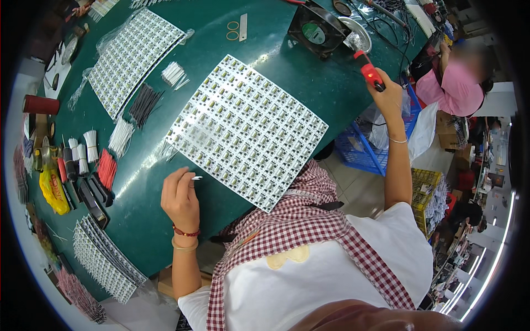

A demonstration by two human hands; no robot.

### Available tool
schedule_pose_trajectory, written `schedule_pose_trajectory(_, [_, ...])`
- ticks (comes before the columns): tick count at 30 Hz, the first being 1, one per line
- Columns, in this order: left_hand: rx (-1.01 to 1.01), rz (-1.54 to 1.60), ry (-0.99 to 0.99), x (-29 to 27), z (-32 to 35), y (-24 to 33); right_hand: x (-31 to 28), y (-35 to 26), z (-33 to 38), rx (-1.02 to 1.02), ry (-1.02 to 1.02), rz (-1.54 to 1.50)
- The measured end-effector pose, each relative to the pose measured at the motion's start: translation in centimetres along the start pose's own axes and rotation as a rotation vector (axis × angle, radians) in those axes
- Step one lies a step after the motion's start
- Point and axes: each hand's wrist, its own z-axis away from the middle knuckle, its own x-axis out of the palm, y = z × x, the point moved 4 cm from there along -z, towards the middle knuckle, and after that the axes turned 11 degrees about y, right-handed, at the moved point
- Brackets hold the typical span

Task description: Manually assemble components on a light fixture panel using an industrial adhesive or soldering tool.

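A white panel of small circuit boards [248,129] lies flat on the green table [165,190] before me, its near corner jutting over the edge by my apron. My left hand [179,199] is closed beside the panel's left edge, with a short white wire [197,177] poking out from its fingertips. Out to the right, my right hand [388,95] grips a red and black soldering iron [367,70]. The iron's front end reaches a round metal dish [361,37], where its tip is hard to make out.
A black fan [317,30] stands beside the dish. Left lie more panels [132,58], black wires [145,105], white wires [121,136], red wires [107,170] and several hand tools. A blue crate [359,148] sits below the table's right edge; another person [450,88] in pink sits beyond.
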Motion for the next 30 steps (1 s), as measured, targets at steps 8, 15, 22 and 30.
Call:
schedule_pose_trajectory(8, [0.015,-0.032,-0.021,0.1,-0.3,-1.7,-1.9,2.9,-0.5,0.164,0.254,-0.1])
schedule_pose_trajectory(15, [0.068,-0.056,0.064,-0.2,-0.2,-3.2,-4.2,-2.5,0.7,0.558,0.429,-0.851])
schedule_pose_trajectory(22, [0.174,-0.068,0.065,0.5,-0.9,-4.0,-5.4,-13.8,4.8,0.428,-0.105,-1.038])
schedule_pose_trajectory(30, [0.224,-0.048,0.039,1.4,-0.9,-4.3,-0.8,-22.2,11.5,0.216,-0.634,-0.984])
